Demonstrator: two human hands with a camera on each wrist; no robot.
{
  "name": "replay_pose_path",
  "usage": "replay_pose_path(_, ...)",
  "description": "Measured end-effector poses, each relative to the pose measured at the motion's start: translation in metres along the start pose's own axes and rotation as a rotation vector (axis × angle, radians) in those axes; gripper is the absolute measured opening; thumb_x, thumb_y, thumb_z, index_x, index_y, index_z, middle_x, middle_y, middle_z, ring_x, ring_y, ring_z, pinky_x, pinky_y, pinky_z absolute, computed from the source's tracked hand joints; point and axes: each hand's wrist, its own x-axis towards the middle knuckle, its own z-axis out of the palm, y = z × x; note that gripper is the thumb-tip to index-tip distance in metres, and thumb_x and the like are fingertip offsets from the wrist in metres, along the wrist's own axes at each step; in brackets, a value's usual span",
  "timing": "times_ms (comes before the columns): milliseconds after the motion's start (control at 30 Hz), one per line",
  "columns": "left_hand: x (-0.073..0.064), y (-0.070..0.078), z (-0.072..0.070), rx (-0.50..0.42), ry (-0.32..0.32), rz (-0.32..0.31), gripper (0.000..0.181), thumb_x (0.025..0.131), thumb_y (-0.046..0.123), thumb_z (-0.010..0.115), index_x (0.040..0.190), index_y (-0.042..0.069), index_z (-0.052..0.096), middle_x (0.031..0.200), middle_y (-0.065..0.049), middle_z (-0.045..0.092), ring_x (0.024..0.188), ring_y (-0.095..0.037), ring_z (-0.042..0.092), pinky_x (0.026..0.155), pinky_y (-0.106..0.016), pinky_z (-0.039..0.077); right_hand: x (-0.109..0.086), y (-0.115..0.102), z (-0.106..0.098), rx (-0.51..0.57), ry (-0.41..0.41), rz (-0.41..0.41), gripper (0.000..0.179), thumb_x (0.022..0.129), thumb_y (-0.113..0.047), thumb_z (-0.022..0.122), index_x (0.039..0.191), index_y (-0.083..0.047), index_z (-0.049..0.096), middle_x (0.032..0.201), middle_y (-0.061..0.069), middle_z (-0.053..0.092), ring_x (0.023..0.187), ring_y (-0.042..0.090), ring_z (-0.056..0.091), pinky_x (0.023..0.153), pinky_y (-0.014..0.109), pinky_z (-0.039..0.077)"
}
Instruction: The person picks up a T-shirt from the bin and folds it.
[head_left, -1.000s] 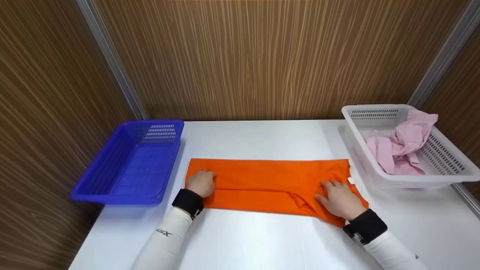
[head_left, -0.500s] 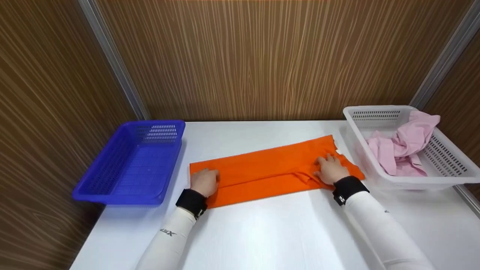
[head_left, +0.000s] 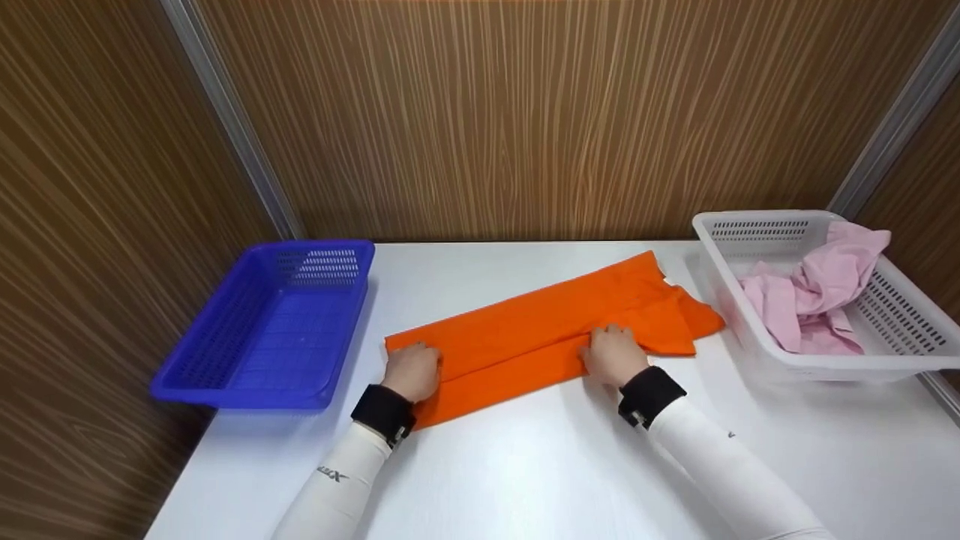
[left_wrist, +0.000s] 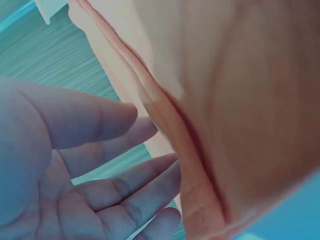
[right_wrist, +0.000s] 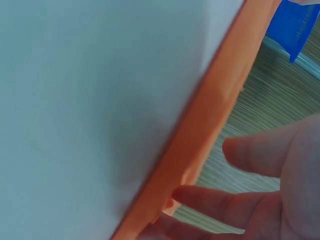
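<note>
Orange cloth [head_left: 525, 322], folded lengthwise, aslant on the worktop [head_left: 510, 480] between blue basket [head_left: 247, 399] and white basket [head_left: 870, 363]. Probably light, soft and limp (its folds may slip); best held near both ends. Left hand [head_left: 412, 371] and right hand [head_left: 616, 356] touch it, thumbs parted from loosely extended fingers, no closed grip visible. Counted: one cloth, one pink bundle [head_left: 817, 285], two baskets, two hands.

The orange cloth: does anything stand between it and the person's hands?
Nothing visible does: in the head view, the left hand and right hand both touch the orange cloth directly.
</note>
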Motion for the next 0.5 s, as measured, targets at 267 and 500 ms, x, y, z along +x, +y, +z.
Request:
replay_pose_path(267,-0.017,0.030,-0.003,0.024,-0.094,0.129,0.013,0.095,0.011,0.065,0.094,0.012,0.078,0.092,-0.010,0.069,0.095,-0.029,0.063,0.079,-0.046,0.052,0.023,0.019,-0.009,0.067,-0.143,0.068,0.042,0.104,-0.025,0.054,0.124,0.011,0.057,0.118,0.034,0.065,0.115,0.054,0.059,0.106,0.061,0.044)
replay_pose_path(500,-0.033,0.074,-0.005,0.118,-0.138,0.293,0.015,0.096,0.016,0.065,0.095,0.019,0.079,0.092,-0.004,0.070,0.094,-0.021,0.063,0.072,-0.035,0.049,0.035,0.029,-0.006,0.025,-0.155,0.026,0.040,0.097,-0.002,0.049,0.135,0.010,0.053,0.139,0.037,0.051,0.122,0.060,0.054,0.101,0.064,0.049)
